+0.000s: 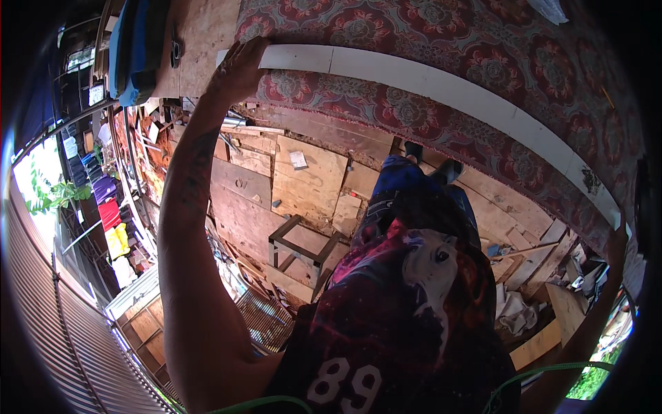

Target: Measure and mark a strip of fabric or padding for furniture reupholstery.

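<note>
A long white strip [427, 77], like a straightedge, lies across a red and grey floral patterned fabric [414, 114] and looks bowed in this view. My left hand [240, 67] is closed over the strip's left end, fingers together on its far edge. At the far right, my right hand [617, 240] grips the other end of the strip, with its fingers partly in shadow. Both arms are spread wide. A dark smudge marks the strip near the right hand.
Below the fabric's near edge, the floor has plywood sheets [309, 176] and wood scraps. A small wooden frame stool [303, 248] stands beside my legs. Rolled blue material [141, 52] lies at the upper left. Crumpled white cloth [516, 310] and loose boards are at the right.
</note>
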`<act>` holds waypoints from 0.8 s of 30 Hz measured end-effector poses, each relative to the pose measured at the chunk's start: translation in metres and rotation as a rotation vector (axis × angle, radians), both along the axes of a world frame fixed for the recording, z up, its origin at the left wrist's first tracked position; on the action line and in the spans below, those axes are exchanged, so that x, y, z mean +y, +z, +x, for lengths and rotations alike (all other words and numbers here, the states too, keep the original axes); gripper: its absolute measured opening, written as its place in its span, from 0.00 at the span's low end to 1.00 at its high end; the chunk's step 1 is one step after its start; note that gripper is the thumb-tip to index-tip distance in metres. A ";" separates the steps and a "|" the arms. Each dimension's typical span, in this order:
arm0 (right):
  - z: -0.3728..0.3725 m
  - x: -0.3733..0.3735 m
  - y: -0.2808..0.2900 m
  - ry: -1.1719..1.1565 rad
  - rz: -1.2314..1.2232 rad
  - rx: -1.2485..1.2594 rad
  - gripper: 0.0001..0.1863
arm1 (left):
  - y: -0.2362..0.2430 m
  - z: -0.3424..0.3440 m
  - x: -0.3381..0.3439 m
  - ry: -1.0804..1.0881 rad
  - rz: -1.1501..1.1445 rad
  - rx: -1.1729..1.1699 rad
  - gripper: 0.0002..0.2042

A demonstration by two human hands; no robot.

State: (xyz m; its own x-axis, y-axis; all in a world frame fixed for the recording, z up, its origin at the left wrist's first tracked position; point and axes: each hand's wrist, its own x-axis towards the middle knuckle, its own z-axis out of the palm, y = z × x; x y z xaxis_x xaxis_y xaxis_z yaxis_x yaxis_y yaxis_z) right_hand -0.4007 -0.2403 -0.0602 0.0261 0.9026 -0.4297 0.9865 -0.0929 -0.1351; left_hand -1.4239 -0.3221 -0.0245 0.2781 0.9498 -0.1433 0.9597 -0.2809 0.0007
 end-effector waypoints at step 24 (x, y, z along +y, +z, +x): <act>-0.028 -0.008 0.010 0.079 0.075 -0.088 0.38 | -0.027 -0.033 -0.008 -0.037 0.002 0.023 0.32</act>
